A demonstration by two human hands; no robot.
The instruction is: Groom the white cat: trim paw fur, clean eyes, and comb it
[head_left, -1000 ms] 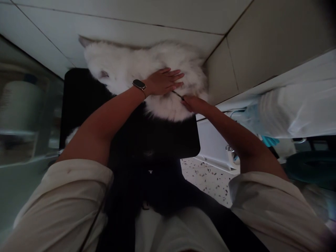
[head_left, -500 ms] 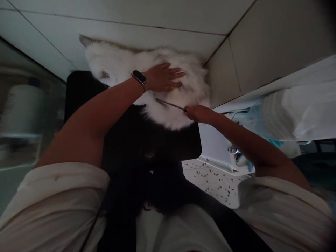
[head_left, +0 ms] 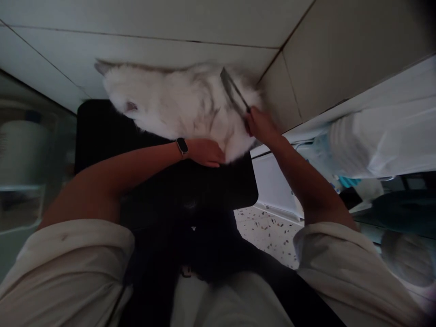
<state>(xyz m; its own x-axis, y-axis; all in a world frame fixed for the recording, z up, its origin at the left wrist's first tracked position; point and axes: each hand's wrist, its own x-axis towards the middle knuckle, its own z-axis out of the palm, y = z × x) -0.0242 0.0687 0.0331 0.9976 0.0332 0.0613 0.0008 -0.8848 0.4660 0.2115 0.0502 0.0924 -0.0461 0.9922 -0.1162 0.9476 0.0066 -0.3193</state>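
A long-haired white cat (head_left: 177, 97) lies on its side on a black padded surface (head_left: 102, 131), head to the left, back along the tiled wall. My left hand (head_left: 206, 152), below a wristband, is closed on fur at the cat's lower edge near its hindquarters; which body part it grips is hidden. In my right hand (head_left: 260, 125) is a slim metal comb (head_left: 235, 91), blurred by motion, held by one end. It slants up and left over the cat's rump; whether it touches the fur, I cannot tell.
Tiled walls (head_left: 143, 38) meet in a corner behind the cat. A white bottle (head_left: 25, 150) stands on a shelf at left. Right of the padded surface are a white cabinet (head_left: 274, 181), plastic-wrapped items (head_left: 384, 141) and speckled floor (head_left: 262, 231).
My left hand has slid from flat on the cat's flank down to its lower edge and closed. My right hand has lifted the comb upward and turned it steeper over the rump.
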